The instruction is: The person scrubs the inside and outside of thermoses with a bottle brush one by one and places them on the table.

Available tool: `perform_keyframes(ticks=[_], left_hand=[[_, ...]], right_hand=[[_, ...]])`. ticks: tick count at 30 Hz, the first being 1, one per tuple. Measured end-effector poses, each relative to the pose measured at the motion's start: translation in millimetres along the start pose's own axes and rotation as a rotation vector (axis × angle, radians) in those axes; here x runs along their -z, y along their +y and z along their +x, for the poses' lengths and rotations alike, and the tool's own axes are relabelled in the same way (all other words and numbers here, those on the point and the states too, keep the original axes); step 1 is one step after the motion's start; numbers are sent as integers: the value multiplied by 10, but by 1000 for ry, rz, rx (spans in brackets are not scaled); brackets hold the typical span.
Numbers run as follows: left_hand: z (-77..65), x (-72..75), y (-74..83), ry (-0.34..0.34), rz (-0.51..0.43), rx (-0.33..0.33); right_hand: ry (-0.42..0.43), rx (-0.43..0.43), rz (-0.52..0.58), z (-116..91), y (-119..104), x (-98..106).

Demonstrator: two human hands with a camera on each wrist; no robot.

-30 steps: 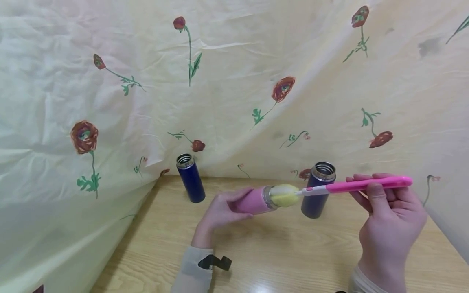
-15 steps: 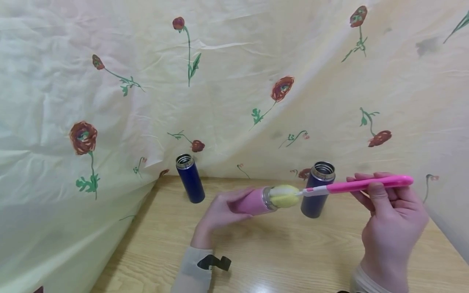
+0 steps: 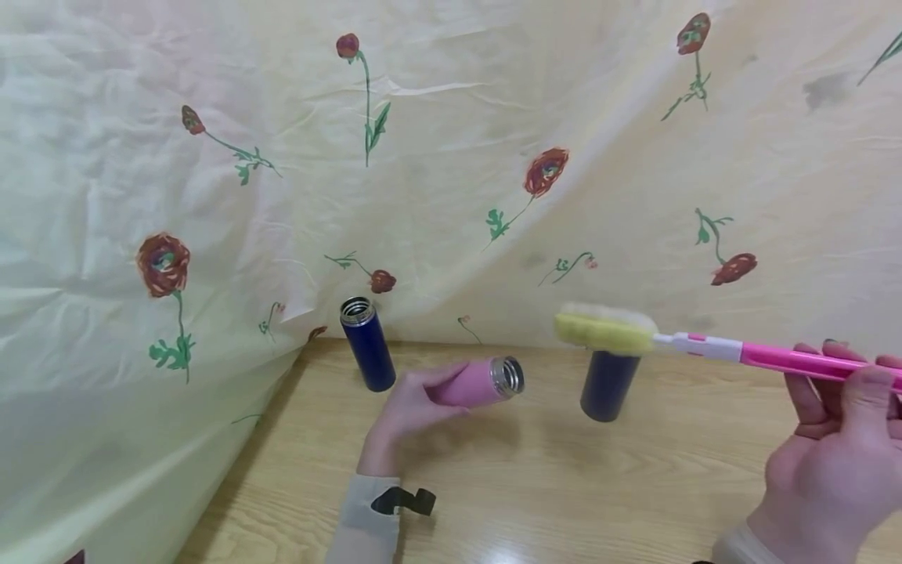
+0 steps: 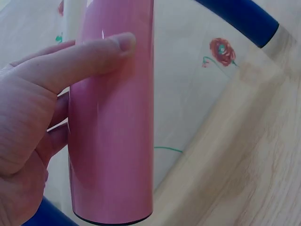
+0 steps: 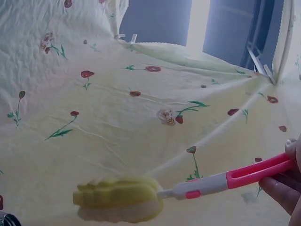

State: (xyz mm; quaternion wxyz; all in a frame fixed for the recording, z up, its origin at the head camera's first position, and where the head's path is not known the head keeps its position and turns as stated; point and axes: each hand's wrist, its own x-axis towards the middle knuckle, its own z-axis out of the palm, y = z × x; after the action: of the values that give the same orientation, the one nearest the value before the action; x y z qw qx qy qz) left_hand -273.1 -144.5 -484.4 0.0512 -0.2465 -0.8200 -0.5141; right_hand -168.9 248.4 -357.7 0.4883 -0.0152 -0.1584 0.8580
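My left hand (image 3: 416, 407) grips a pink bottle (image 3: 468, 384) round its body, tilted with its steel-rimmed open mouth toward the right. In the left wrist view the thumb lies across the pink bottle (image 4: 113, 141). My right hand (image 3: 838, 439) holds a bottle brush (image 3: 796, 360) by its pink handle, fingers and thumb pinching it. The brush's yellow and white sponge head (image 3: 606, 329) is out in the air, apart from the pink bottle and in front of a dark blue bottle. The right wrist view shows the whole sponge head (image 5: 120, 200).
One blue bottle (image 3: 369, 348) stands uncapped at the back left of the wooden table (image 3: 564, 486). Another dark blue bottle (image 3: 609, 384) stands right of centre, its top hidden by the sponge. A flowered cloth (image 3: 437, 196) hangs behind and at the sides.
The right hand has moved right, drawing the sponge head out of the pink bottle's mouth. The left hand with the pink bottle has shifted slightly left.
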Motion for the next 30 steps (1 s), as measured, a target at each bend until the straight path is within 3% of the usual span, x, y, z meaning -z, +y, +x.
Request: perform_keyframes(ticks=[2, 4, 9, 15, 21, 30], left_hand=[[-6, 15, -20, 12, -2, 17], [-4, 15, -27, 11, -1, 10], [23, -18, -30, -3, 5, -40], [45, -45, -18, -20, -7, -64], [61, -48, 7, -35, -25, -85], [73, -55, 3, -55, -5, -113]], right_hand=[[-18, -27, 59, 5, -2, 19], [-102, -57, 90, -11, 28, 37], [-359, -141, 65, -90, 124, 52], [-510, -247, 67, -180, 210, 48], [-583, -219, -15, -215, 255, 33], [-586, -194, -51, -248, 290, 9]])
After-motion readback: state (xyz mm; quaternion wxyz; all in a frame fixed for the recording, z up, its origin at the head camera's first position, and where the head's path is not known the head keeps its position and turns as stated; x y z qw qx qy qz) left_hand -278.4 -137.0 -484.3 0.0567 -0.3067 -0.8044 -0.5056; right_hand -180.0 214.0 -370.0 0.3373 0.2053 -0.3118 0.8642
